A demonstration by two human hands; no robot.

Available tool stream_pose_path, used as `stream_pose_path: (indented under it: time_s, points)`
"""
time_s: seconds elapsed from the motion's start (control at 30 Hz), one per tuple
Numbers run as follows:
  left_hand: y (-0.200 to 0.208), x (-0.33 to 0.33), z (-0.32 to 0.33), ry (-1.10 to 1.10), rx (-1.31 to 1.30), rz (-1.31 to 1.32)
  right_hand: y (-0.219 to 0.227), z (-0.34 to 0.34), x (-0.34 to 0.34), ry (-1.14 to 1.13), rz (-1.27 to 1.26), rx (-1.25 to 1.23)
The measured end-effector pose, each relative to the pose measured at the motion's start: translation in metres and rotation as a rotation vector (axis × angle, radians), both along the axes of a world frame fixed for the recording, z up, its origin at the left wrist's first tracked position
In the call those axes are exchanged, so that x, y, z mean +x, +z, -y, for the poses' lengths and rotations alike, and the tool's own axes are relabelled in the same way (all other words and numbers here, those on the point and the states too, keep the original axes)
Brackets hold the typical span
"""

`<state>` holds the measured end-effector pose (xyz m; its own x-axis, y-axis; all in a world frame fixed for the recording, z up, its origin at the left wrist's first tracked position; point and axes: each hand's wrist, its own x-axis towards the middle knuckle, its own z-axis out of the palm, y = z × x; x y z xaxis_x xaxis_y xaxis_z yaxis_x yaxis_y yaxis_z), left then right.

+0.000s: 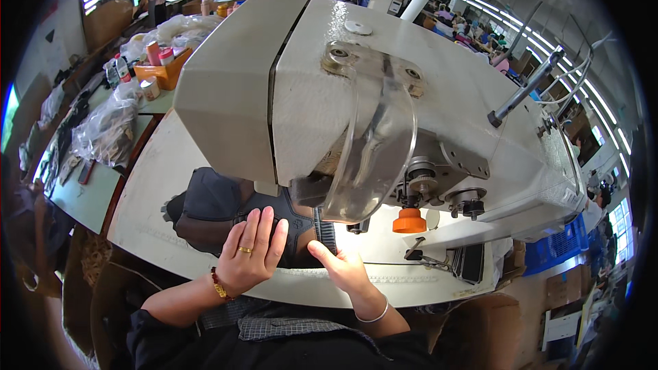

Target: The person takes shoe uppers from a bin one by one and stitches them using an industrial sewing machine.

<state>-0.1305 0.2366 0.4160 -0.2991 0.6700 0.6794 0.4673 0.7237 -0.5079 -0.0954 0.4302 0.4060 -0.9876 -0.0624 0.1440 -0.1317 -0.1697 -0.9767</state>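
Left hand (248, 255): palm down, fingers extended and close together, laid on dark garment (214, 195), not clenched. Right hand (345, 273): thumb toward left hand, at garment's right end; fingers washed out by glare, can't tell if they pinch cloth. Garment lies on white table (152, 195), partly under head of pale sewing machine (425, 109). Clear plastic guard (370, 157) hangs off machine front, orange knob (410, 221) to its right. Gold ring (245, 250) and beaded bracelet (218, 284) on left, bangle (374, 311) on right wrist. Far left: orange bin (164, 75), plastic bags.
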Motion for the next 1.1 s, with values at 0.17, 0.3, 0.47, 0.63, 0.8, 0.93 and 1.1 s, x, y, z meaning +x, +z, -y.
stream_pose_path:
  time_s: [0.17,0.3,0.47,0.63,0.8,0.93,1.1]
  points:
    - [-0.002,-0.003,0.003,-0.001,0.002,0.016,0.004,0.006,0.002,-0.052,-0.006,0.013]
    - [0.001,-0.009,0.005,-0.002,-0.003,0.033,-0.004,0.007,-0.001,-0.064,0.079,0.008]
    - [0.008,-0.018,0.011,-0.049,-0.011,0.106,-0.007,0.008,-0.001,-0.066,0.195,0.103]
    - [0.016,-0.018,0.012,-0.077,-0.022,0.141,-0.017,0.007,-0.001,-0.109,0.206,0.160]
    - [0.026,-0.024,0.005,-0.116,0.055,0.261,-0.011,0.009,-0.007,-0.181,0.279,0.184]
    - [0.039,-0.026,0.001,-0.096,0.068,0.163,0.002,0.010,-0.011,-0.179,0.139,0.235]
    - [0.030,-0.032,0.005,-0.120,0.055,0.136,-0.004,0.016,-0.012,-0.247,0.041,0.271]
